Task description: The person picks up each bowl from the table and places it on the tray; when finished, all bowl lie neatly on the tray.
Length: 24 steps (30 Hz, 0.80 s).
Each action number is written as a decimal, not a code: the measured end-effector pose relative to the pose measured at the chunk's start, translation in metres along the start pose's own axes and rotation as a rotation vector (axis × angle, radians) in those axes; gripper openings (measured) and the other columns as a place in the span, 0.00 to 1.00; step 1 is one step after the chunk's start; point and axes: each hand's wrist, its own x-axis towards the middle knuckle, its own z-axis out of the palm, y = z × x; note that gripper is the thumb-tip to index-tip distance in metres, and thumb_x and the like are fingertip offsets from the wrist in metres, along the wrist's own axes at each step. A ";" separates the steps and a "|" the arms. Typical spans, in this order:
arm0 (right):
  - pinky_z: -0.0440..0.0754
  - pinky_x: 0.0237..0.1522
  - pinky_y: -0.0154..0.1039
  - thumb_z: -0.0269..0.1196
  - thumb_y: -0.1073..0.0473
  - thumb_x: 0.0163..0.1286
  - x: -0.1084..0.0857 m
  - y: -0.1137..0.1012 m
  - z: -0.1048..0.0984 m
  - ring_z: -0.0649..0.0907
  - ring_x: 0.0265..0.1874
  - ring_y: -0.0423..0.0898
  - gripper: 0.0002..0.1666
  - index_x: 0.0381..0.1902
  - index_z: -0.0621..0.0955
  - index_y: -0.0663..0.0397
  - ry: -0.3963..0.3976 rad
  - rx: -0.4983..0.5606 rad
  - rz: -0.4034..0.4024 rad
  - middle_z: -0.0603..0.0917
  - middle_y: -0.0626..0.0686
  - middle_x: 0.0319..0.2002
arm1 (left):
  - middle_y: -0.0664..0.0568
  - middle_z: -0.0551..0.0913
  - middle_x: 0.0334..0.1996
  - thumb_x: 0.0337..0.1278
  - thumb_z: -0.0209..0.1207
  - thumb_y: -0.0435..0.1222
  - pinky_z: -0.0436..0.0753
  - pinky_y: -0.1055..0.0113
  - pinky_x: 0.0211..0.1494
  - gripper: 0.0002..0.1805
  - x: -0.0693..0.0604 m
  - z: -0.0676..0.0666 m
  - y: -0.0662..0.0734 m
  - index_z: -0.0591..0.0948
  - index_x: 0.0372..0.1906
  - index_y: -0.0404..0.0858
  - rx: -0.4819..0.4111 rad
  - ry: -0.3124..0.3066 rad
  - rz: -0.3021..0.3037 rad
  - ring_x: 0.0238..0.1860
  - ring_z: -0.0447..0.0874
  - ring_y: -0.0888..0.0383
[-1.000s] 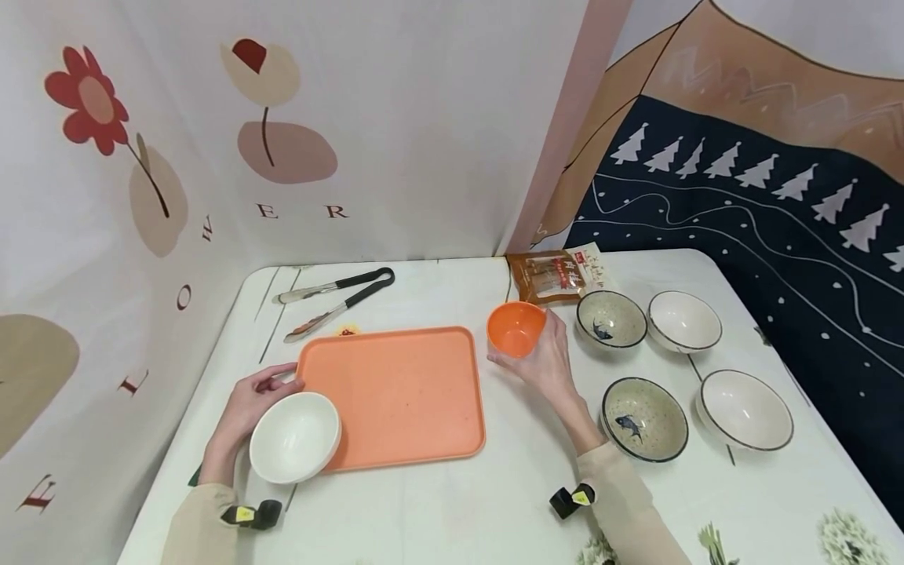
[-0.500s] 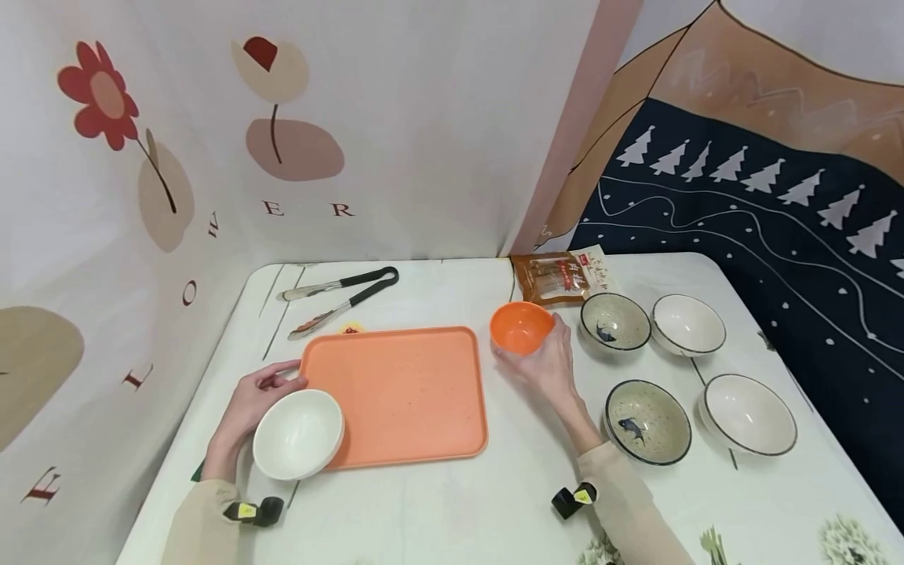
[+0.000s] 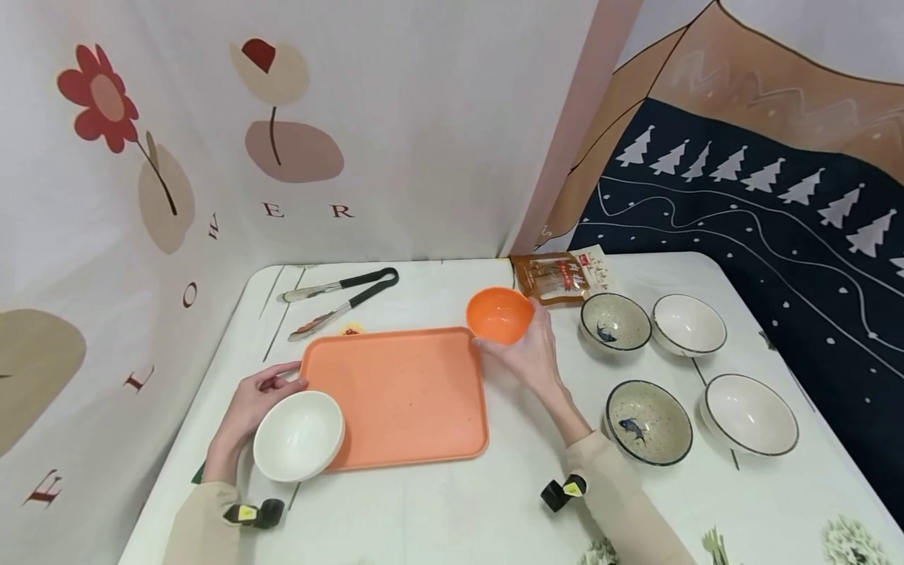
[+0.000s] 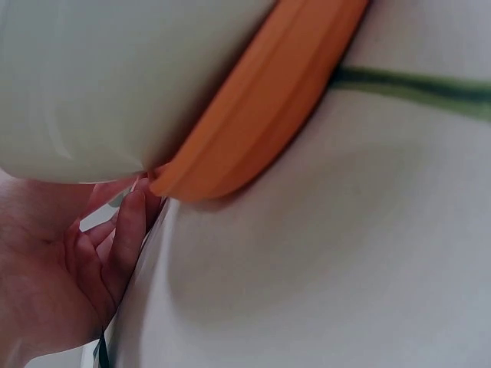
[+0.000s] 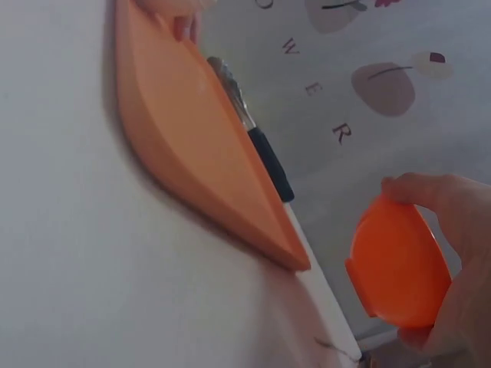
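My right hand (image 3: 526, 349) grips a small orange bowl (image 3: 498, 314) by its side, thumb toward the tray. Beside the far right corner of the orange tray (image 3: 410, 400), the bowl is off the table in the right wrist view. My left hand (image 3: 257, 400) holds the tray's left rim, thumb near the edge and fingers curled. A white bowl (image 3: 300, 436) overlaps the tray's near left corner. In the left wrist view this white bowl (image 4: 115, 84) sits against the tray edge (image 4: 253, 115) and hides part of the left fingers.
Black-handled tongs (image 3: 370, 290) lie behind the tray. A brown food packet (image 3: 558, 278) is at the back edge. To the right stand two speckled fish bowls (image 3: 628, 322) and two white dark-rimmed bowls (image 3: 749, 412). A printed curtain (image 3: 424, 157) hangs behind the table.
My right hand has carried the orange bowl leftward and slightly away from me, close to the tray's far right corner. My left hand, the tray and the white bowl stay put.
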 end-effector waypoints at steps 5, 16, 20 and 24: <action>0.78 0.61 0.60 0.81 0.43 0.44 -0.004 -0.016 0.015 0.75 0.63 0.62 0.71 0.78 0.56 0.59 -0.097 0.032 -0.035 0.68 0.62 0.68 | 0.53 0.78 0.38 0.66 0.61 0.57 0.75 0.69 0.36 0.38 -0.001 -0.001 0.001 0.73 0.71 0.38 0.010 0.003 -0.006 0.35 0.75 0.62; 0.79 0.57 0.54 0.81 0.39 0.43 -0.017 -0.040 0.062 0.77 0.59 0.55 0.71 0.78 0.57 0.58 -0.290 0.024 -0.175 0.71 0.58 0.66 | 0.52 0.78 0.38 0.65 0.62 0.56 0.76 0.69 0.35 0.37 0.000 -0.001 0.003 0.73 0.71 0.38 -0.006 0.015 0.001 0.34 0.75 0.62; 0.79 0.58 0.53 0.80 0.38 0.44 -0.019 -0.044 0.077 0.76 0.59 0.53 0.70 0.78 0.57 0.57 -0.342 -0.014 -0.208 0.71 0.56 0.66 | 0.52 0.79 0.38 0.66 0.62 0.56 0.76 0.69 0.35 0.37 -0.001 0.000 0.002 0.73 0.71 0.38 -0.004 0.008 0.008 0.35 0.76 0.63; 0.79 0.58 0.50 0.78 0.36 0.46 -0.020 -0.052 0.091 0.78 0.58 0.51 0.70 0.78 0.57 0.56 -0.406 -0.049 -0.239 0.71 0.55 0.67 | 0.52 0.79 0.38 0.66 0.61 0.56 0.77 0.69 0.36 0.37 -0.001 0.000 0.000 0.73 0.71 0.39 0.005 0.011 0.000 0.35 0.76 0.62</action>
